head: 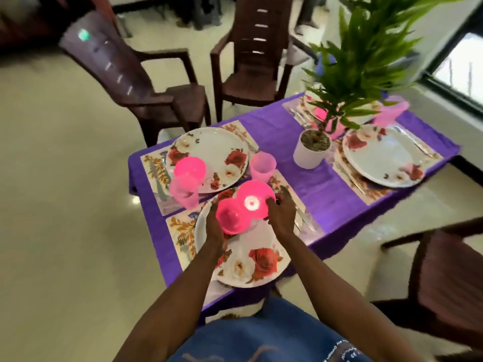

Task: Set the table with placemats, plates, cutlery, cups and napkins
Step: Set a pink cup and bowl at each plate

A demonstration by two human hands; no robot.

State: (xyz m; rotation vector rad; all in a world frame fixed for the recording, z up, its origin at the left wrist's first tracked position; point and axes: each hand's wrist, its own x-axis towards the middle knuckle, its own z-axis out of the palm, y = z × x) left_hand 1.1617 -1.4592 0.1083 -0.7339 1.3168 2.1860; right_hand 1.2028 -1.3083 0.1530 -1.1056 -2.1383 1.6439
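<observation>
Pink plastic bowls (pixel 245 207) (round, glossy) between hands (pixel 281 218).

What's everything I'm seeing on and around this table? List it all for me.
Tablecloth: one, purple, covering the table.
Placemats: four, floral, one under each plate.
Plates: four, white with red roses, on the placemats.
Pink bowls: several; one on the far-left plate, two held over the near plate.
Pink cups: some, translucent, beside the left plates.
Cutlery: silver, beside the plates.
Potted plant: one, green, white pot, table centre.
Chairs: four, brown, around the table.
Hands: left hand and right hand, each holding a bowl.
</observation>
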